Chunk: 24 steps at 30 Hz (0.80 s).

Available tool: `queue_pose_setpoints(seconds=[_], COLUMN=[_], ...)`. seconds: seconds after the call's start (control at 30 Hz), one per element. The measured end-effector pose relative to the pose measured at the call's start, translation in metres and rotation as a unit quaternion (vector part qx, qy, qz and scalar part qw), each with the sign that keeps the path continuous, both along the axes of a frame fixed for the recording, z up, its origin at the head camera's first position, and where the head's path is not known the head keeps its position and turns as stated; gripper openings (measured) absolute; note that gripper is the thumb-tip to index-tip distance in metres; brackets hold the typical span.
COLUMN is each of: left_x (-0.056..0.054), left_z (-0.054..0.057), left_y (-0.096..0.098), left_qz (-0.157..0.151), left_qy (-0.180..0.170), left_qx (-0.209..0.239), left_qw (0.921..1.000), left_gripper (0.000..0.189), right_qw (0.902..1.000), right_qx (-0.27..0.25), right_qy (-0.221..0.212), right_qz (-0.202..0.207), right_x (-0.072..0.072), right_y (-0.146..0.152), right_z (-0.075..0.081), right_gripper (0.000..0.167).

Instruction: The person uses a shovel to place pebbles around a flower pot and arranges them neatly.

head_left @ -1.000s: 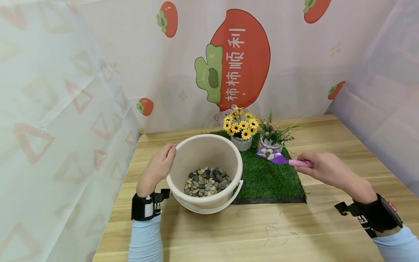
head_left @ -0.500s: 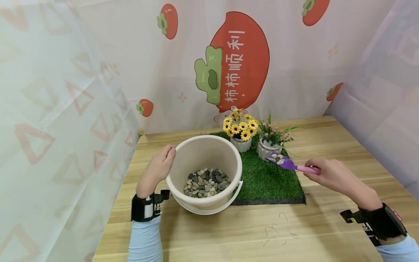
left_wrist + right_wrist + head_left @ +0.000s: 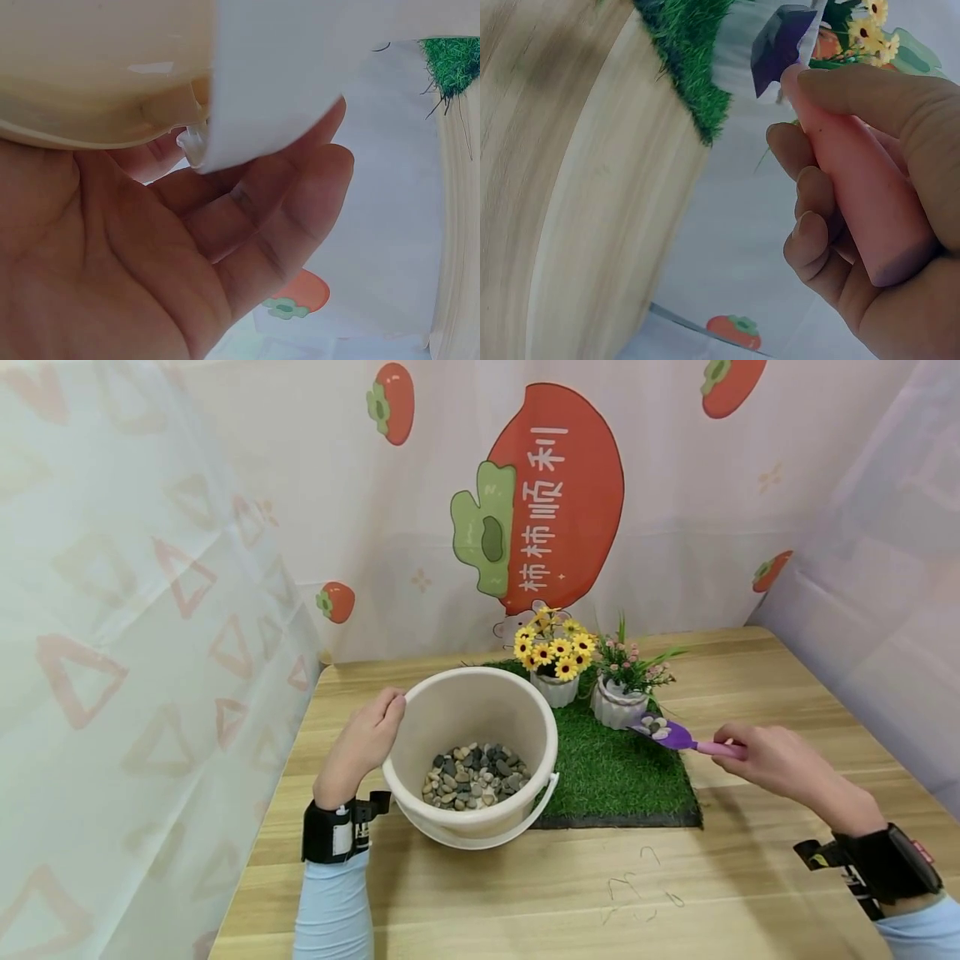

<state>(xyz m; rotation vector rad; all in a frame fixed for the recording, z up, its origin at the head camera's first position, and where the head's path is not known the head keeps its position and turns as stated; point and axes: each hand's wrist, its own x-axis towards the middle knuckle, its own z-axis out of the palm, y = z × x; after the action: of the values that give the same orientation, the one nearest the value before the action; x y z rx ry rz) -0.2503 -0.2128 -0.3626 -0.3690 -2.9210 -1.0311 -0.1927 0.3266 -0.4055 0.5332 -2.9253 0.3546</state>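
Observation:
My left hand grips the left rim of a cream plastic bucket, its fingers bent over the edge in the left wrist view. Grey, black and tan pebbles cover the bucket's floor. On the right, my right hand holds a small garden trowel by its pink handle, fingers wrapped around it. Several pale and grey pebbles rest on the purple blade. The blade overlaps the right edge of the grass mat, beside a white pot of pink flowers.
Yellow flowers stand in another white pot at the back of the artificial grass mat. The bucket's white handle hangs down on its right side. Thin dark strands lie on the wooden table. Printed curtains enclose the back and sides.
My right hand has moved right and slightly nearer, carrying the trowel and its pebbles from in front of the pink-flower pot to that pot's right side. My left hand stays on the rim.

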Motion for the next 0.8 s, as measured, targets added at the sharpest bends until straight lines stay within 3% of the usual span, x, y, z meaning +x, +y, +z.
queue_pose_setpoints(seconds=[0.2,0.53,0.8], left_x=[0.001,-0.001,0.0], left_z=[0.003,0.002,0.0], left_y=[0.001,0.001,0.001], left_qz=[-0.004,0.003,0.0], left_qy=[-0.016,-0.005,-0.003], left_qx=[0.008,-0.003,0.003], left_qw=[0.9998,1.0,1.0], left_gripper=[0.043,0.045,0.045], right_qw=[0.9996,0.9964,0.9956], right_qx=[0.014,0.048,0.07], right_qy=[-0.023,-0.067,-0.062], right_qz=[-0.01,-0.019,0.011], right_x=[-0.004,-0.019,-0.03], right_y=[0.006,0.006,0.004], right_z=[0.001,0.012,0.018], right_gripper=[0.009,0.016,0.009])
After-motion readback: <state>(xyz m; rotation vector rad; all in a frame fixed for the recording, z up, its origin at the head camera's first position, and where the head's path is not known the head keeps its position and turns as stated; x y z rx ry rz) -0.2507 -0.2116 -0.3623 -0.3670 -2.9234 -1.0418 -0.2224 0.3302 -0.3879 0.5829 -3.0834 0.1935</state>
